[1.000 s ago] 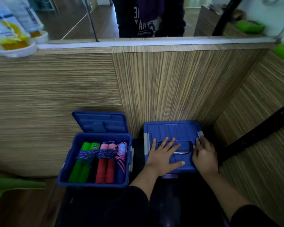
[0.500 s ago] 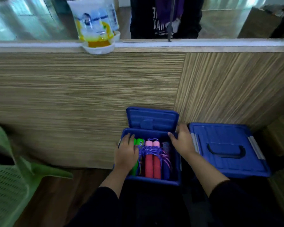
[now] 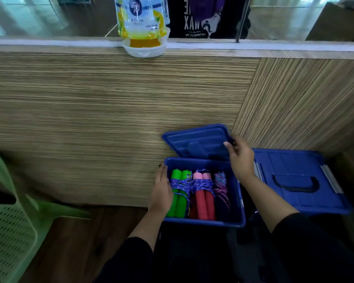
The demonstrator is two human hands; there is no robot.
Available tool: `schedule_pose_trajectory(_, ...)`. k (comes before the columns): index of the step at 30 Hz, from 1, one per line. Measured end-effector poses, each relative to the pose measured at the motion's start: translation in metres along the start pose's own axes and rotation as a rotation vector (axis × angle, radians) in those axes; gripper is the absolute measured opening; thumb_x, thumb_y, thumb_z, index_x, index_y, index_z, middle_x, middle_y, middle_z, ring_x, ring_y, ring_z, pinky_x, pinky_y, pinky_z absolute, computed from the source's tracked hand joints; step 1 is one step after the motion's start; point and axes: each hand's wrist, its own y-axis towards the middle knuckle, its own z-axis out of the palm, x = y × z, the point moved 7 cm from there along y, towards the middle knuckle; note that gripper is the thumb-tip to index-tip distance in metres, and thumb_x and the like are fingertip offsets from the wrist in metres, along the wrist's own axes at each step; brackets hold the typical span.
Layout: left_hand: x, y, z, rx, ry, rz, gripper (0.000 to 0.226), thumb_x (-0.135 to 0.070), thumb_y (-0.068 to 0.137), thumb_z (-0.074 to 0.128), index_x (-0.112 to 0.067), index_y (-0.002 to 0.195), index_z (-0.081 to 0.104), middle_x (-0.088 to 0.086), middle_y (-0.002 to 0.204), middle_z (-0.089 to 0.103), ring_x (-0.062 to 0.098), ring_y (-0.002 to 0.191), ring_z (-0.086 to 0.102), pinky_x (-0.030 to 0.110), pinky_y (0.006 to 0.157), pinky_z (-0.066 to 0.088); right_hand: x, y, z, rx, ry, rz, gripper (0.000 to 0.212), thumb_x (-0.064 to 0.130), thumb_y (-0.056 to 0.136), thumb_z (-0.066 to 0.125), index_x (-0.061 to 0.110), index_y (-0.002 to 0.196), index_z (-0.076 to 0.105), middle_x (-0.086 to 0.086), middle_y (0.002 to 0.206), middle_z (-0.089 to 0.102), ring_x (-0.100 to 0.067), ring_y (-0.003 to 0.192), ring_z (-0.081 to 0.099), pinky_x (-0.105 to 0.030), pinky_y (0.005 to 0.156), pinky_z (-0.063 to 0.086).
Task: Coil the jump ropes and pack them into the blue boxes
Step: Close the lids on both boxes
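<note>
An open blue box [image 3: 202, 222] holds three coiled jump ropes side by side: green-handled [image 3: 179, 194], red-handled [image 3: 204, 196] and dark-handled [image 3: 221, 186]. The left hand [image 3: 161, 193] rests on the box's left wall. The right hand [image 3: 240, 158] grips the raised lid [image 3: 196, 142]. A closed blue box [image 3: 294, 180] sits just right.

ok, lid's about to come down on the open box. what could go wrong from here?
1. The left hand rests over the open box's left rim beside the green-handled rope; the lid could pinch its fingers.
2. The right hand grips only the lid's right edge, so it may come down skewed and not seat.
3. The red-handled rope might sit too high for closure; depth is unclear.
</note>
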Motion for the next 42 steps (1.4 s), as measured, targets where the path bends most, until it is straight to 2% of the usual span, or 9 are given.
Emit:
schedule_pose_trajectory(5, 0.002, -0.009, 0.001, 0.026, -0.094, -0.085, 0.053, 0.010, 0.094, 0.037, 0.000, 0.146, 0.032, 0.008, 0.156, 0.025, 0.020, 0.139, 0.033, -0.009, 0.097, 0.008, 0.040, -0.017, -0.016, 0.009, -0.157, -0.314, 0.017, 0.013, 0.095, 0.054, 0.005, 0.109, 0.058, -0.008, 0.095, 0.057, -0.025, 0.086, 0.056, -0.046, 0.075, 0.049)
schedule_pose_trajectory(10, 0.003, -0.012, -0.006, 0.012, -0.189, -0.116, 0.043, 0.001, 0.100, 0.036, -0.001, 0.143, 0.038, 0.007, 0.148, 0.038, 0.020, 0.134, 0.039, -0.003, 0.099, 0.017, 0.074, -0.051, -0.023, -0.058, -0.416, -0.671, 0.016, 0.022, 0.093, 0.056, 0.014, 0.106, 0.059, -0.005, 0.104, 0.065, -0.025, 0.085, 0.063, -0.036, 0.065, 0.047)
schedule_pose_trajectory(15, 0.038, -0.011, -0.009, 0.035, -0.507, -0.398, 0.029, -0.007, 0.103, 0.038, -0.010, 0.127, 0.054, 0.005, 0.109, 0.060, 0.021, 0.103, 0.057, 0.029, 0.084, 0.045, 0.065, -0.112, 0.008, 0.184, -0.563, -0.949, 0.017, 0.025, 0.091, 0.052, 0.021, 0.108, 0.053, -0.007, 0.131, 0.059, -0.027, 0.121, 0.056, -0.048, 0.099, 0.043)
schedule_pose_trajectory(20, 0.041, -0.010, -0.015, 0.083, -0.653, -0.541, 0.028, -0.018, 0.104, 0.040, -0.017, 0.091, 0.065, 0.002, 0.083, 0.066, 0.020, 0.075, 0.059, 0.031, 0.064, 0.045, 0.032, -0.152, 0.050, 0.452, -0.630, -0.846, 0.027, 0.038, 0.098, 0.031, 0.026, 0.113, 0.051, -0.004, 0.130, 0.060, -0.028, 0.120, 0.057, -0.061, 0.092, 0.046)
schedule_pose_trajectory(24, 0.037, -0.010, -0.015, 0.096, -0.694, -0.556, 0.026, -0.019, 0.104, 0.041, -0.012, 0.092, 0.063, 0.002, 0.082, 0.064, 0.019, 0.075, 0.059, 0.030, 0.064, 0.047, 0.014, -0.162, 0.069, 0.610, -0.720, -0.737, 0.036, 0.049, 0.090, 0.040, 0.031, 0.118, 0.054, 0.004, 0.130, 0.060, -0.020, 0.119, 0.058, -0.053, 0.093, 0.049)
schedule_pose_trajectory(32, 0.041, -0.012, -0.016, 0.130, -0.649, -0.613, 0.026, -0.017, 0.103, 0.042, -0.009, 0.119, 0.060, 0.003, 0.092, 0.066, 0.013, 0.075, 0.062, 0.017, 0.051, 0.047, 0.037, -0.137, 0.067, 0.492, -0.559, -0.757, 0.044, 0.059, 0.087, 0.049, 0.024, 0.107, 0.066, 0.007, 0.109, 0.066, -0.017, 0.094, 0.061, -0.037, 0.083, 0.041)
schedule_pose_trajectory(36, 0.037, -0.013, -0.017, 0.142, -0.662, -0.642, 0.021, -0.013, 0.100, 0.047, -0.012, 0.119, 0.057, 0.003, 0.094, 0.065, 0.015, 0.076, 0.062, 0.022, 0.053, 0.048, 0.020, -0.115, 0.070, 0.547, -0.759, -0.396, 0.095, 0.085, 0.069, 0.038, 0.030, 0.146, 0.026, 0.004, 0.157, 0.020, -0.023, 0.138, 0.026, -0.050, 0.108, 0.024)
schedule_pose_trajectory(38, 0.040, -0.012, -0.015, 0.148, -0.659, -0.663, 0.023, -0.011, 0.099, 0.049, -0.012, 0.121, 0.055, 0.007, 0.097, 0.066, 0.018, 0.075, 0.063, 0.028, 0.054, 0.048, 0.010, -0.118, 0.074, 0.622, -0.793, -0.279, 0.111, 0.092, 0.062, 0.032, 0.032, 0.150, 0.006, 0.011, 0.158, -0.004, -0.020, 0.146, 0.002, -0.052, 0.114, 0.005)
schedule_pose_trajectory(42, 0.045, -0.009, -0.018, 0.104, -0.611, -0.652, 0.026, -0.011, 0.098, 0.052, -0.008, 0.123, 0.058, 0.009, 0.109, 0.067, 0.015, 0.081, 0.063, 0.021, 0.051, 0.047, -0.002, -0.124, 0.079, 0.662, -0.750, -0.115, 0.123, 0.098, 0.050, 0.029, 0.033, 0.150, -0.005, 0.008, 0.158, 0.000, -0.020, 0.145, -0.018, -0.060, 0.111, -0.014)
